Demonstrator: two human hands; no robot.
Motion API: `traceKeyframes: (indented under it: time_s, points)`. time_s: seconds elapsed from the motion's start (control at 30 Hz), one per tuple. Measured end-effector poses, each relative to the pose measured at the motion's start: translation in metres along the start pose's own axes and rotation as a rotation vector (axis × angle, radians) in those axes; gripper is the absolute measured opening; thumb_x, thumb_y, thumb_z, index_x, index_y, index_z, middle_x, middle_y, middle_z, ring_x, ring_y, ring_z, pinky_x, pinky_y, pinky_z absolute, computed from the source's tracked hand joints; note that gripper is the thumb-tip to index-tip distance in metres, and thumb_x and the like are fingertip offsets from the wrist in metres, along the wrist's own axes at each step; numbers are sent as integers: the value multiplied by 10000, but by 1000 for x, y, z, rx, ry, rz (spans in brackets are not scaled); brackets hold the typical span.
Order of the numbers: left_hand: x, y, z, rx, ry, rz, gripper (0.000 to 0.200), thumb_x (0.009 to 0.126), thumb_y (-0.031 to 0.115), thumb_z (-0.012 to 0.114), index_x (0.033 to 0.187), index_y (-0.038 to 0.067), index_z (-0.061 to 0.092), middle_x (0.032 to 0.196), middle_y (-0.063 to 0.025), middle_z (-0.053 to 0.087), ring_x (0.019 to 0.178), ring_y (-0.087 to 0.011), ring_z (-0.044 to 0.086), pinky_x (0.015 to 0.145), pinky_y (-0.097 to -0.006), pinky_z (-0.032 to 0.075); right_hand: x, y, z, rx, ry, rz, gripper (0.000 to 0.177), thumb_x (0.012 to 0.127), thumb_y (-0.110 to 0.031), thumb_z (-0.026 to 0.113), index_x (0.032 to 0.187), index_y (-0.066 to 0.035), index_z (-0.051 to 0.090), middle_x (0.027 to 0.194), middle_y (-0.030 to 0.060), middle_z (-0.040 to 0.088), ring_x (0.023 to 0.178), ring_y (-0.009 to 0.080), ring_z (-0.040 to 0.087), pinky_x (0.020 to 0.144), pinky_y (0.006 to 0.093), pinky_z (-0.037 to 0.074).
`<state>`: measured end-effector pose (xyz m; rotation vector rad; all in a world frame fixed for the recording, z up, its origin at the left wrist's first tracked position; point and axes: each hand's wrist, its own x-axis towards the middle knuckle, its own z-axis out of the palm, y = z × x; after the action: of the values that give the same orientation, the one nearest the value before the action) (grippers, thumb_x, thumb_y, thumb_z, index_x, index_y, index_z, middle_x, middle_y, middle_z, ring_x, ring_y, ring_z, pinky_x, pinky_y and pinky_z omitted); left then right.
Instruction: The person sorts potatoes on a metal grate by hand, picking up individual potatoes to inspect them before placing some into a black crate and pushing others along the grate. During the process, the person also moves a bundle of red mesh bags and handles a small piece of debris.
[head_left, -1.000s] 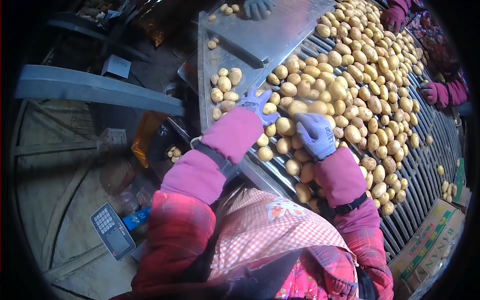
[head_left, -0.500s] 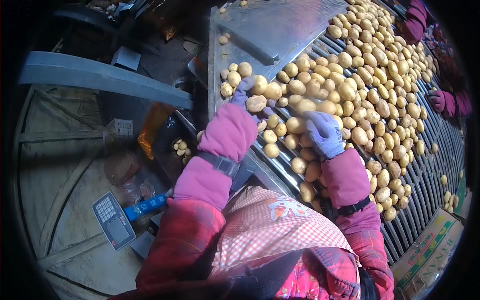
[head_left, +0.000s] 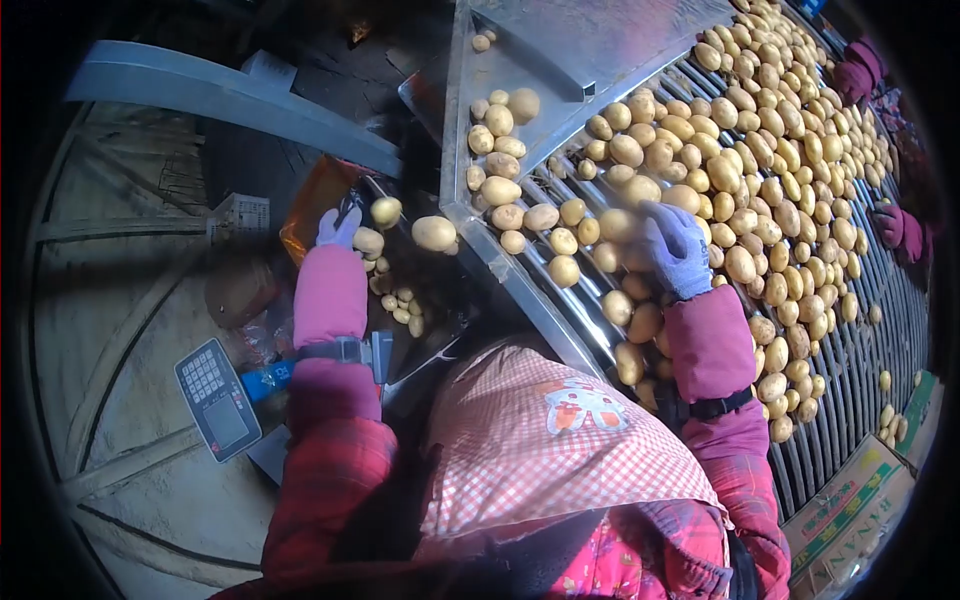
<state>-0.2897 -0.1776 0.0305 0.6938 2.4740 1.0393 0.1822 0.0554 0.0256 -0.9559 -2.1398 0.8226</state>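
My left hand (head_left: 340, 228), in a pale purple knit glove, is at the rim of an orange-edged bag (head_left: 310, 205), its fingers apart beside a dark fold. Just right of it, potatoes (head_left: 434, 233) appear to be in the air over the opening; several smaller ones lie lower inside. My right hand (head_left: 677, 247), gloved alike, rests on the potatoes on the roller conveyor (head_left: 575, 325). Its fingers are spread and slightly curved, touching potatoes that look blurred. More potatoes (head_left: 500, 190) lie along the metal side plate (head_left: 540, 45).
A scale display with keypad (head_left: 218, 398) stands at the lower left, near a blue-grey beam (head_left: 235, 95). At the far right, another person's gloved hand (head_left: 890, 225) is beside the conveyor. A banana carton (head_left: 850, 510) sits lower right.
My left hand has moved left from the potatoes on the metal plate to the bag rim, and potatoes now hang over the bag. My right hand stays among the conveyor potatoes. The view has shifted.
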Motion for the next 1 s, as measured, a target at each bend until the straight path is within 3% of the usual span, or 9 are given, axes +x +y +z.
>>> traceKeyframes:
  time_s: [0.17, 0.23, 0.27, 0.33, 0.43, 0.47, 0.53, 0.9, 1.0]
  points:
    - [-28, 86, 40, -312, -134, 33, 450, 899, 238, 623, 1314, 111, 506, 1179, -70, 591, 1078, -117, 545, 821, -271, 462, 2, -6, -2, -14, -23, 26, 268, 855, -187, 597, 1088, -65, 652, 1041, 149, 649, 1022, 329, 589, 904, 420, 459]
    - [-47, 129, 75, -350, -231, 298, 427, 889, 168, 619, 1286, 46, 518, 1095, -66, 606, 986, -115, 569, 826, -228, 445, 0, -7, -5, -125, -70, -118, 276, 843, -197, 600, 1083, -71, 652, 1036, 134, 650, 1037, 325, 579, 912, 427, 451]
    - [-83, 181, 80, -528, -406, 81, 399, 874, 133, 627, 1249, 27, 540, 1053, -62, 611, 963, -101, 567, 816, -227, 453, -1, -11, -7, -181, -72, -193, 276, 829, -203, 602, 1070, -80, 656, 1011, 116, 655, 1045, 324, 571, 911, 432, 446]
    - [-72, 154, 141, -514, -637, 260, 375, 856, 113, 642, 1219, 69, 562, 987, -44, 610, 863, -136, 597, 750, -272, 497, -4, -11, -10, -195, -129, -179, 275, 821, -204, 604, 1062, -84, 658, 981, 105, 658, 1037, 330, 573, 896, 435, 450]
    - [-99, 177, 193, 129, -568, 796, 370, 848, 170, 617, 1207, 91, 573, 1037, -111, 614, 903, -197, 632, 796, -319, 505, -9, -10, -10, -225, -96, -198, 279, 810, -201, 606, 1056, -79, 659, 958, 103, 659, 1023, 336, 577, 884, 439, 455]
    - [-102, 183, 205, 127, -564, 799, 370, 848, 170, 617, 1207, 91, 573, 1037, -111, 614, 903, -197, 632, 796, -319, 505, -10, -10, -11, -227, -94, -203, 279, 810, -201, 606, 1056, -79, 659, 958, 103, 659, 1023, 336, 577, 884, 439, 455]
    - [-107, 210, 208, 844, -596, 874, 404, 838, 250, 595, 1227, 144, 571, 1081, -144, 610, 950, -279, 631, 831, -398, 503, -7, -12, -12, -167, -89, -182, 276, 808, -194, 604, 1052, -78, 658, 954, 106, 658, 1015, 340, 580, 882, 443, 456]
    - [-101, 194, 195, 393, -793, 655, 445, 762, 317, 684, 1117, 65, 593, 1017, -158, 632, 934, -326, 623, 804, -417, 494, -8, -16, -9, -157, -85, -78, 279, 821, -181, 604, 1074, -78, 662, 985, 132, 663, 1066, 357, 564, 941, 453, 425]
    - [-78, 199, 165, 376, -646, 584, 331, 784, 264, 669, 1033, 54, 609, 942, -159, 658, 869, -311, 648, 757, -401, 508, -8, -16, -9, -149, -89, -51, 276, 827, -182, 603, 1077, -81, 663, 991, 128, 665, 1081, 361, 556, 956, 456, 416]
